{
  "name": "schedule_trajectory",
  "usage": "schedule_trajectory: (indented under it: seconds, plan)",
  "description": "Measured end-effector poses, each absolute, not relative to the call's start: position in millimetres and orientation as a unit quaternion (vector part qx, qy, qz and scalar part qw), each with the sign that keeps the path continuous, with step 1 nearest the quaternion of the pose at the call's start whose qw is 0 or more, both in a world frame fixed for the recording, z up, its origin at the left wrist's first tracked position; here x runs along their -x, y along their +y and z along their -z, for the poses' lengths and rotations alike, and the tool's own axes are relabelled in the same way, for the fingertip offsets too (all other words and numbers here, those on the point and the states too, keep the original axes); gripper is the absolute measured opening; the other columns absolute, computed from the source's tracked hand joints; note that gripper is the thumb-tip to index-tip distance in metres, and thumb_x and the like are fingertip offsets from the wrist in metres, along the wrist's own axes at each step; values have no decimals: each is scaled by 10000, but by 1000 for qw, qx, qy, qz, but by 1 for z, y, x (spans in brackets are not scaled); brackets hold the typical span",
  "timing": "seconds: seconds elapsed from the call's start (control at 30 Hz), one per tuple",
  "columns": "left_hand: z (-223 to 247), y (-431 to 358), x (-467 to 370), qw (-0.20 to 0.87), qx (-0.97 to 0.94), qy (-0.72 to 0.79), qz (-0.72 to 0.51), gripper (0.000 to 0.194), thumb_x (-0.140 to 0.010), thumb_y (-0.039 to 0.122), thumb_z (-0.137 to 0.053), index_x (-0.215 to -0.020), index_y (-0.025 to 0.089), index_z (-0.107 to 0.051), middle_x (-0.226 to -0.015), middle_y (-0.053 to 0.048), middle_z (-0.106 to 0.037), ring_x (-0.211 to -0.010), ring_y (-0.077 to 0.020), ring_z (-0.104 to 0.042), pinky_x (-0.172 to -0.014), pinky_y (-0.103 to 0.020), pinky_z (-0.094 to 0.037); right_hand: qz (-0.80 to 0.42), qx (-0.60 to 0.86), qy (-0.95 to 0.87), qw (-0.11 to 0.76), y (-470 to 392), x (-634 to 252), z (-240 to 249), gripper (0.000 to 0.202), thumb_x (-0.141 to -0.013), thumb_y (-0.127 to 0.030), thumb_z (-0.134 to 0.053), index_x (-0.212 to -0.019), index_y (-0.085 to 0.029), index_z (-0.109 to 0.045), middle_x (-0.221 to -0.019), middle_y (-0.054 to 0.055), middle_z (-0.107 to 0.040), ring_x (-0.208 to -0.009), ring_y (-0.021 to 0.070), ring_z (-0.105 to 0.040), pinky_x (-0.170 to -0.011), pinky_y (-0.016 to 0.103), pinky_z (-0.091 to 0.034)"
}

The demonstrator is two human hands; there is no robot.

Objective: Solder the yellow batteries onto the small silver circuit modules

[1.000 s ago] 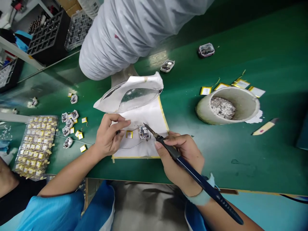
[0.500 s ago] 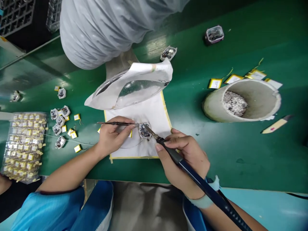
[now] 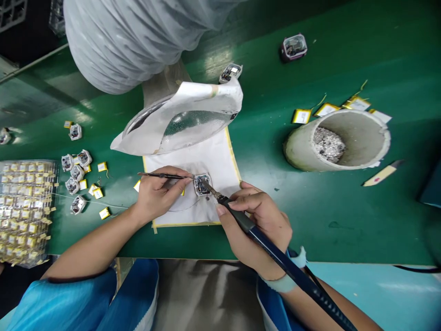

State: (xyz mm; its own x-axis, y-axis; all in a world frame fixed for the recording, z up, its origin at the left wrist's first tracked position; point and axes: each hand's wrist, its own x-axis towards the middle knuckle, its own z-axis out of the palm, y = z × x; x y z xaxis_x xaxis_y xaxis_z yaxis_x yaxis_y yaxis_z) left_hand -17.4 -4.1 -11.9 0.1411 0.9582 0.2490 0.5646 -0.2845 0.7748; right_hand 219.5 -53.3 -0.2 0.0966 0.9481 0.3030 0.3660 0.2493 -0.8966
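Observation:
A small open device with a circuit board [image 3: 202,184] lies on a white sheet [image 3: 193,214] edged with yellow tape. My left hand [image 3: 155,193] pinches dark tweezers [image 3: 165,175], whose tip reaches the upper left edge of the device. In my right hand [image 3: 258,225] is a soldering iron [image 3: 268,248], gripped like a pen, with its metal tip at the right part of the board. Whether the tip touches the board is too small to tell. A thin wire curves over the sheet below the device.
Above the sheet hang a clear, paper-edged hood [image 3: 186,124] and a wide grey hose [image 3: 138,41]. A grey cup [image 3: 299,147], batteries [image 3: 302,116] and a knife [image 3: 382,174] are right. Several devices [image 3: 77,173] and a battery tray [image 3: 24,211] are left.
The whole view has shifted, so most things appear slightly farther left. Both hands keep their tools at the device, with little visible change in their pose.

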Motion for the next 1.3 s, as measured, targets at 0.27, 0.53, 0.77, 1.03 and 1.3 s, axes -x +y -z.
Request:
schedule_trajectory:
  seconds: [0.27,0.53,0.77,1.03,1.3]
  plan:
    - [7,-1,15,263,-722,518,-376,94,-1014,307,-848,-1006,218,-880,-1001,-46,-888,-872,-183,-866,-746,-261,-719,-274,537,-623,498,-52,-219,1,244,-950,-191,-809,-952,-300,-590,-786,-59,-714,-762,214,-788,-1105,583,-664]
    - [11,-2,16,264,-717,531,-367,146,-1014,346,-849,-981,206,-876,-1009,-61,-890,-865,-191,-864,-728,-268,-718,-262,536,-636,489,-51,-219,0,233,-933,-198,-813,-944,-304,-606,-782,-52,-721,-735,220,-771,-1075,585,-674]
    - [12,-2,17,265,-719,527,-367,164,-1023,348,-842,-933,212,-856,-1021,-62,-889,-880,-195,-867,-736,-285,-719,-266,545,-611,508,-54,-221,2,233,-938,-196,-814,-945,-302,-606,-787,-48,-725,-758,220,-788,-1114,597,-677]
    - [13,-8,20,270,-712,512,-397,120,-1022,324,-842,-1087,224,-848,-1035,-67,-884,-932,-204,-866,-828,-326,-737,-268,544,-608,513,-54,-220,3,244,-925,-189,-827,-953,-305,-613,-789,-49,-730,-740,221,-773,-1126,598,-668]
    - [12,-6,19,263,-728,492,-398,90,-1001,224,-855,-1090,227,-856,-1028,-50,-882,-900,-180,-862,-780,-272,-715,-268,543,-605,517,-54,-220,3,249,-924,-176,-829,-963,-299,-617,-763,-58,-718,-732,212,-770,-1121,576,-671]
